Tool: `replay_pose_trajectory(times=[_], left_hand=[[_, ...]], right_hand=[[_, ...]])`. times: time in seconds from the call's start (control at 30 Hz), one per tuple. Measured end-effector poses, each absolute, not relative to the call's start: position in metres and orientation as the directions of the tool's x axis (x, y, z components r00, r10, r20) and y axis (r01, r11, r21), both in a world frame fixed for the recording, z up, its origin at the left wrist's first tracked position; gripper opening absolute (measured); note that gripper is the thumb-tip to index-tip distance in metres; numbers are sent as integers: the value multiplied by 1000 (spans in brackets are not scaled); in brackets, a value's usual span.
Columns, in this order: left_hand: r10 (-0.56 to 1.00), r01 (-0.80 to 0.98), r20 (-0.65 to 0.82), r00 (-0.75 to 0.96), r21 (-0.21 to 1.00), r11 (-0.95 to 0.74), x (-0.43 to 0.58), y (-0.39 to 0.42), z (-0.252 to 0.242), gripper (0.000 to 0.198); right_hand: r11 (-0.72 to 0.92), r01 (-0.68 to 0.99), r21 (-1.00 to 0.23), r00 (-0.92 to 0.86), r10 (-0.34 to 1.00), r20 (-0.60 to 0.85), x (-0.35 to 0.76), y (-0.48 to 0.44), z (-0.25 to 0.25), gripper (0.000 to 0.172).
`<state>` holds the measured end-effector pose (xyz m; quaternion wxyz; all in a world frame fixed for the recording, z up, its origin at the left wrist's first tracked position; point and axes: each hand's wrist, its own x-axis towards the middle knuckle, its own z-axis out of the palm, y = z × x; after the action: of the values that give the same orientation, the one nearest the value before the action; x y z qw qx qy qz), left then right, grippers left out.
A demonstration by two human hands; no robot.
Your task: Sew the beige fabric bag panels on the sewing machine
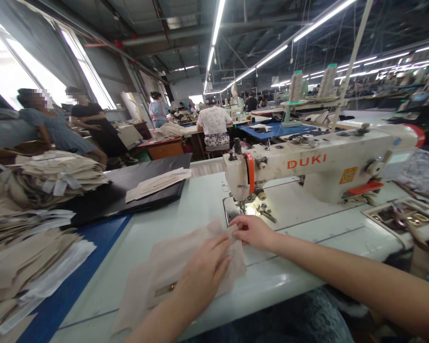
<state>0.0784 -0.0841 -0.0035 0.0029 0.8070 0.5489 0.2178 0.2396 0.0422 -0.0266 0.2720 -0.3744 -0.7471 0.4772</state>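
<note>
A thin beige fabric piece (171, 252) lies on the pale sewing table, its far corner just in front of the sewing machine's needle area (242, 206). My left hand (208, 262) rests on top of this fabric with fingers stretched out flat. Thumb and fingers of my right hand (253, 232) pinch the cloth's far right edge, close to the presser foot. A small rectangular slot with a metal bit (165, 288) shows on the fabric beside my left wrist. The cloth looks slightly blurred, and its part under my left palm is hidden.
The white sewing machine (307, 162) spans the right side. A parts tray (389, 224) sits at far right. Stacked beige pieces (57, 174) and white strips (57, 271) lie left; more cut pieces (159, 183) rest on a black sheet (160, 197). Several people are beyond.
</note>
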Motion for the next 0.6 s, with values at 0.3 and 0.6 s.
replay_pose_trajectory(times=[0.3,0.6], left_hand=[[964,958,-43,263,130,-255,86,-45,-5,53],[970,965,-51,237,133,-228,84,-26,-6,57]], right_hand=[[689,319,-651,-653,658,375,287,31,-17,32],[923,304,-235,-851,374,368,303,23,-14,23]])
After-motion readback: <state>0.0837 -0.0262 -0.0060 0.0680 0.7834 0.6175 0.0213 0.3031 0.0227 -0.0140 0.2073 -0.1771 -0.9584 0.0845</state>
